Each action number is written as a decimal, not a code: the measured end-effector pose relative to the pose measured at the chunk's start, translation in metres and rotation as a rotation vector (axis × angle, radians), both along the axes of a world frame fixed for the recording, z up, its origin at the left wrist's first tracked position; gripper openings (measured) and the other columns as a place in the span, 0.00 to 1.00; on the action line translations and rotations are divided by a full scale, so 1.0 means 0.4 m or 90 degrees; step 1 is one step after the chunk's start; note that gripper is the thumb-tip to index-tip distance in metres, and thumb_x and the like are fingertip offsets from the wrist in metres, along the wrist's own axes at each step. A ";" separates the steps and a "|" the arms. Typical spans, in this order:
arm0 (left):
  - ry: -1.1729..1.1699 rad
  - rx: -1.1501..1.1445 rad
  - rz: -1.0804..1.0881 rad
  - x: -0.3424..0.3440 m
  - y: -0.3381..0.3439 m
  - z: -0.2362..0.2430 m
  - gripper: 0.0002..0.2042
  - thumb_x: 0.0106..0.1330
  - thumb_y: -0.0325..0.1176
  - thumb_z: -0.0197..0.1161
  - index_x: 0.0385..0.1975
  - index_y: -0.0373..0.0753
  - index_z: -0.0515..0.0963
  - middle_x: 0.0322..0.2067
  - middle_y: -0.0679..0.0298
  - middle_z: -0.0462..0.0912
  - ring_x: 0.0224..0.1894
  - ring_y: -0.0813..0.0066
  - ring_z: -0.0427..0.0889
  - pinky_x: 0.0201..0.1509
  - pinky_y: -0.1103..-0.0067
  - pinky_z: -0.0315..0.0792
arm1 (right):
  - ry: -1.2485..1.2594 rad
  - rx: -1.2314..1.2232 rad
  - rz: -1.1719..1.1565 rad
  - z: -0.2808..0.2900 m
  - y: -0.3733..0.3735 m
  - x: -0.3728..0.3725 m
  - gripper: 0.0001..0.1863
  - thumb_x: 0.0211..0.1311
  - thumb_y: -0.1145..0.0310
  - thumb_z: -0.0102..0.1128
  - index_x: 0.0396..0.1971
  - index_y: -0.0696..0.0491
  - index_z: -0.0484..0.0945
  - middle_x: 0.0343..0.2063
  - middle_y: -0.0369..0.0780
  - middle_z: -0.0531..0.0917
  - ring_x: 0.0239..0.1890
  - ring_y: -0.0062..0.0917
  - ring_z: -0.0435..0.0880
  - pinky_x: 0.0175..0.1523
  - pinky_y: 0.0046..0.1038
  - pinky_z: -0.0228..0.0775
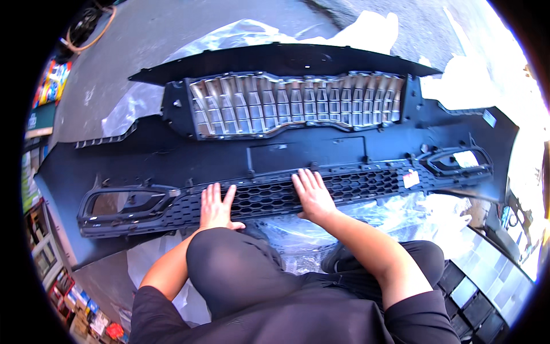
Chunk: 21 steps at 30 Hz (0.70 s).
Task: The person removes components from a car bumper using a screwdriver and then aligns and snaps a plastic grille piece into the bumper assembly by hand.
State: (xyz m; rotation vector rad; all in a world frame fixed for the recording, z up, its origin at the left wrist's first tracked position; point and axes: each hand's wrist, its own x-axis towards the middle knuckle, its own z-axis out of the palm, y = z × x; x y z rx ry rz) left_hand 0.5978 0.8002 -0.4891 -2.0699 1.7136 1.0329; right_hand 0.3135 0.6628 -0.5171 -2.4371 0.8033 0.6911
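Observation:
A large black car bumper cover (309, 146) lies before me with its inner side showing. Set in its far part is a chrome-coloured upper grille (298, 102) with slanted slats. Along its near edge runs a black lower grille (266, 198) with a honeycomb mesh and an open frame at each end. My left hand (216, 207) lies with spread fingers on the left part of this mesh. My right hand (313, 195) rests near its middle, fingers stretched over the mesh's far edge. Neither hand is wrapped round anything; what lies under the palms is hidden.
Clear plastic sheeting (366, 223) is spread under and around the bumper cover. Shelves with boxes and small goods (86, 309) line the left side. Dark crates (472, 309) stand at the lower right. A hose (94, 43) curls at the far left. My knees are close to the near edge.

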 end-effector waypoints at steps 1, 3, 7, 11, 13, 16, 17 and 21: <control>0.001 -0.014 0.027 -0.006 0.000 0.014 0.57 0.43 0.53 0.84 0.76 0.47 0.58 0.72 0.37 0.58 0.77 0.39 0.52 0.81 0.52 0.43 | -0.033 -0.002 -0.003 0.007 0.001 -0.009 0.65 0.41 0.48 0.83 0.75 0.59 0.53 0.75 0.53 0.58 0.79 0.46 0.52 0.81 0.47 0.40; -0.005 -0.038 0.026 -0.005 0.009 0.008 0.57 0.41 0.55 0.84 0.75 0.46 0.61 0.73 0.39 0.57 0.77 0.42 0.53 0.81 0.52 0.43 | -0.078 -0.007 -0.001 0.026 -0.006 -0.044 0.63 0.47 0.43 0.78 0.75 0.60 0.53 0.75 0.52 0.58 0.79 0.46 0.51 0.81 0.48 0.40; 0.032 -0.034 -0.028 -0.001 0.012 0.013 0.59 0.41 0.54 0.84 0.76 0.43 0.57 0.76 0.44 0.51 0.78 0.45 0.51 0.81 0.50 0.42 | -0.043 0.026 0.025 0.109 -0.076 -0.182 0.63 0.49 0.39 0.76 0.75 0.60 0.52 0.76 0.53 0.56 0.80 0.45 0.49 0.82 0.48 0.37; 0.090 0.037 -0.103 -0.013 -0.064 0.049 0.58 0.44 0.54 0.83 0.75 0.39 0.59 0.76 0.45 0.53 0.79 0.47 0.52 0.80 0.51 0.45 | 0.122 0.027 0.012 0.160 -0.206 -0.381 0.64 0.56 0.23 0.58 0.75 0.62 0.53 0.76 0.52 0.56 0.80 0.43 0.49 0.83 0.44 0.35; 0.142 0.018 -0.155 -0.019 -0.115 0.073 0.56 0.45 0.55 0.82 0.74 0.37 0.60 0.75 0.44 0.55 0.78 0.47 0.54 0.80 0.52 0.47 | 0.098 -0.005 0.084 0.167 -0.261 -0.467 0.63 0.56 0.24 0.58 0.76 0.62 0.53 0.76 0.52 0.56 0.80 0.42 0.49 0.83 0.43 0.35; 0.221 -0.072 -0.356 -0.091 -0.224 0.082 0.52 0.49 0.55 0.80 0.72 0.34 0.63 0.73 0.44 0.60 0.77 0.49 0.57 0.80 0.55 0.50 | 0.070 -0.007 0.171 0.141 -0.279 -0.500 0.63 0.56 0.28 0.63 0.76 0.61 0.51 0.77 0.50 0.55 0.81 0.40 0.49 0.83 0.43 0.36; 0.239 -0.064 -0.394 -0.146 -0.259 0.073 0.53 0.49 0.55 0.80 0.72 0.34 0.62 0.73 0.43 0.58 0.77 0.48 0.56 0.80 0.55 0.50 | 0.056 -0.010 0.175 0.124 -0.276 -0.495 0.63 0.53 0.33 0.69 0.76 0.61 0.50 0.77 0.50 0.55 0.81 0.39 0.49 0.83 0.42 0.37; 0.184 -0.020 -0.457 -0.436 -0.309 0.046 0.60 0.49 0.58 0.79 0.76 0.34 0.51 0.75 0.39 0.52 0.79 0.44 0.50 0.81 0.55 0.47 | 0.072 -0.033 0.180 0.065 -0.259 -0.454 0.60 0.51 0.50 0.76 0.76 0.61 0.51 0.76 0.51 0.57 0.80 0.41 0.51 0.82 0.41 0.42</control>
